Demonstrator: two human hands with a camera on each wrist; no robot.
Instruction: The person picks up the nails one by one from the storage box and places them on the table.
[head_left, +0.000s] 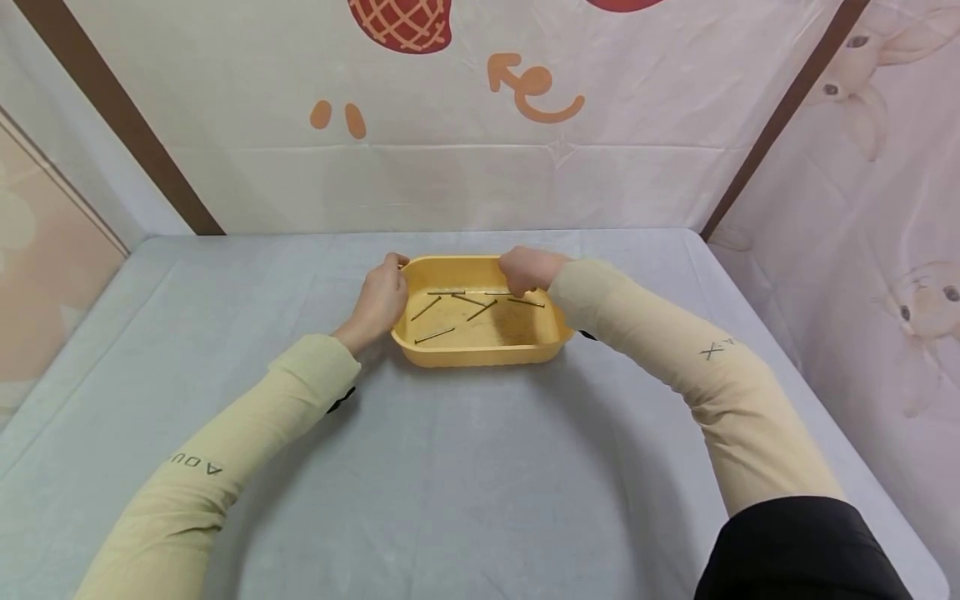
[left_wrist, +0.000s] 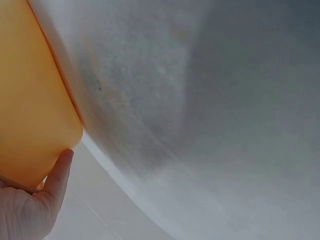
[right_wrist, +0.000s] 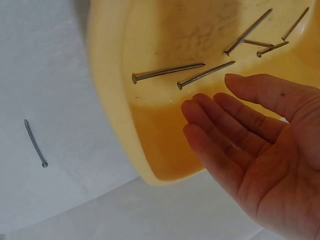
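Observation:
A yellow plastic tray point(head_left: 483, 357) stands on the cloth with several metal nails point(right_wrist: 167, 73) scattered over its floor. My left hand point(head_left: 381, 300) grips the tray's far left corner; in the left wrist view a finger lies along the outside of the wall. Over the right part of the tray is my right hand point(right_wrist: 250, 145), fingers together and slightly bent, thumb apart, nothing between them. Its fingertips are close to the nails. One loose nail point(right_wrist: 35, 144) lies on the cloth outside the tray, hidden in the head view by the right arm.
A pale blue cloth point(head_left: 465, 475) covers the table. Behind it hangs a white printed curtain point(head_left: 450, 187), and a curtain with rabbit prints point(head_left: 862, 250) is on the right. Both sleeved forearms reach across the table toward the tray.

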